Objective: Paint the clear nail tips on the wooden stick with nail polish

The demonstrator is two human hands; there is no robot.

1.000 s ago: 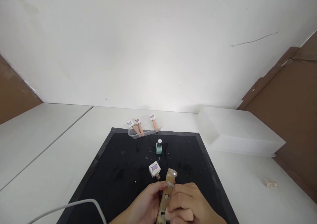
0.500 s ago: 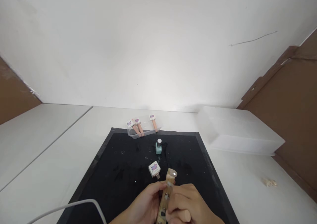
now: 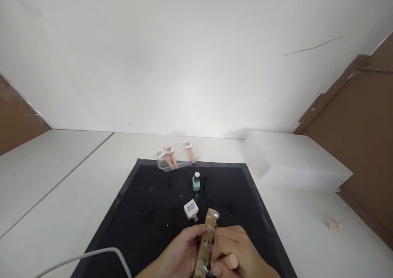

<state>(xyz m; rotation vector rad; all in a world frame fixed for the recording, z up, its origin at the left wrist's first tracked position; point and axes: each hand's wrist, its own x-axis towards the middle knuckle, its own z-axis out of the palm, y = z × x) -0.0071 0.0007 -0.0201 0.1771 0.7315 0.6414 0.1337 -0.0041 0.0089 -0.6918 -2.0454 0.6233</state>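
At the bottom middle, my left hand (image 3: 184,251) grips the side of a narrow wooden strip (image 3: 204,251), which carries several clear, shiny pieces along its top. My right hand (image 3: 235,249) is closed round a peach-coloured handle (image 3: 231,261); its brush end lies at the lower part of the strip. Just left of the strip's far end, an uncapped square bottle (image 3: 191,209) with a white, purple-printed face lies on the black mat (image 3: 147,212). Behind it stands a teal bottle (image 3: 196,183) with a silvery cap.
A clear tray (image 3: 181,164) at the mat's back edge holds three pink-handled caps (image 3: 190,153). A white box (image 3: 301,163) sits at the right, with small beige pieces (image 3: 334,224) nearer. A white cable (image 3: 92,252) curves in at the lower left.
My right hand has shifted slightly, and the handle in it has turned a little. A clear piece at the strip's lower part now shows by the brush end. My left hand has stayed in place.
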